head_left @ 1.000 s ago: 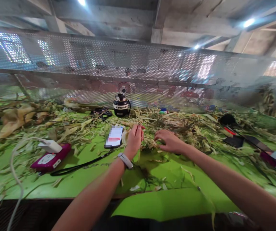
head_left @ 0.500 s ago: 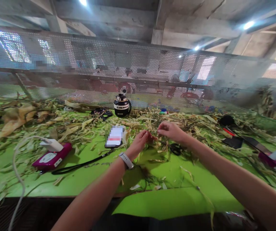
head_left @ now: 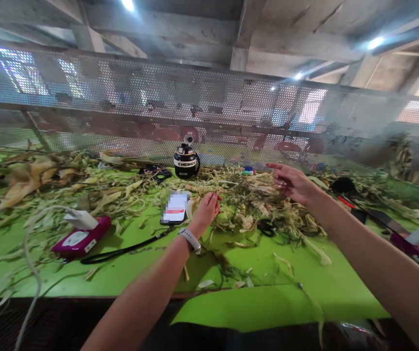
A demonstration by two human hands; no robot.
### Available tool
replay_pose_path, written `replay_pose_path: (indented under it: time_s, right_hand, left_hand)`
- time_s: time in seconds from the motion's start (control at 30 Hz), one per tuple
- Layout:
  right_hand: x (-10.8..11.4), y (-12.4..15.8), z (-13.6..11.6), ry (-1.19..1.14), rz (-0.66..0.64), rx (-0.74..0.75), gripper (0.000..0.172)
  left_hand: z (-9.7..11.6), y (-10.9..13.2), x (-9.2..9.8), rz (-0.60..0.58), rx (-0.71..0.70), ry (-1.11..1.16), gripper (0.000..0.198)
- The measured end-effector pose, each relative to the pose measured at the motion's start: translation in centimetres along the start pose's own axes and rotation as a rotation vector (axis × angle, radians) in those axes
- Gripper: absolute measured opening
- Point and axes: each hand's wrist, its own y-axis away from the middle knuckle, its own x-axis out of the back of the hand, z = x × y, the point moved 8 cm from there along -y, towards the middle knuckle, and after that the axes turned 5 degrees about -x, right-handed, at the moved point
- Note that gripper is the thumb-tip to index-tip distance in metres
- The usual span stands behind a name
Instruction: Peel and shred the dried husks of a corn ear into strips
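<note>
My left hand [head_left: 205,213], with a pale watch band on its wrist, is closed just above the green table. A bit of red shows at its fingertips, but what they hold is too small to make out. Out to the right, my right hand [head_left: 294,185] hovers over a heap of dried, husk-like strips [head_left: 260,192]. Its index finger is stretched out and nothing shows in it. Black scissor-like handles [head_left: 267,227] lie on the table between the hands, partly among the strips. A lit phone [head_left: 175,207] rests left of my left hand.
A black jug-shaped bottle [head_left: 186,163] stands at the back before a perforated metal screen [head_left: 224,107]. To the left, a purple power strip [head_left: 81,239] carries a white plug and cable. More husks [head_left: 30,178] cover the far left of the green table [head_left: 140,268].
My right hand has moved away from my left, to the right and slightly up, its fingers spreading from a pinch. My left hand has shifted slightly left and up, still closed.
</note>
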Motion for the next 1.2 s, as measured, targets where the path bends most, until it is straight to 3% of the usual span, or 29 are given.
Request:
replay_pose_path:
  time_s: [0.1, 0.17, 0.3, 0.37, 0.5, 0.63, 0.8, 0.97, 1.2]
  right_hand:
    - [1.8, 0.4, -0.1, 0.038, 0.04, 0.015, 0.026]
    - [1.8, 0.8, 0.6, 0.097, 0.037, -0.032, 0.026]
    - [-1.4, 1.6, 1.4, 0.246, -0.111, -0.131, 0.027]
    - [-3.6, 2.0, 1.1, 0.313, -0.202, -0.142, 0.026]
    - [-7.5, 2.5, 1.2, 0.442, -0.315, -0.154, 0.023]
    - [-9.4, 2.3, 1.7, 0.525, -0.295, -0.073, 0.022]
    - [-8.3, 1.1, 2.8, 0.532, -0.244, -0.034, 0.025]
    - [-5.8, 0.4, 4.1, 0.494, -0.187, -0.095, 0.031]
    - [-5.5, 0.5, 5.3, 0.568, -0.236, -0.101, 0.031]
  left_hand:
    - [0.0, -0.3, 1.0, 0.067, -0.044, -0.092, 0.024]
    - [0.5, -0.4, 1.7, 0.125, -0.103, -0.202, 0.024]
    - [2.8, 0.1, 1.5, 0.127, -0.262, -0.327, 0.021]
    - [3.7, 0.5, 0.7, 0.078, -0.295, -0.26, 0.022]
    - [2.6, 1.1, -1.1, -0.075, -0.049, 0.083, 0.023]
    - [1.2, 2.1, -2.9, -0.272, 0.142, 0.232, 0.024]
    - [0.2, 2.9, -3.6, -0.396, 0.289, 0.256, 0.022]
    - [0.0, 3.3, -4.2, -0.432, 0.361, 0.273, 0.02]
    - [-0.2, 3.2, -4.2, -0.416, 0.358, 0.246, 0.029]
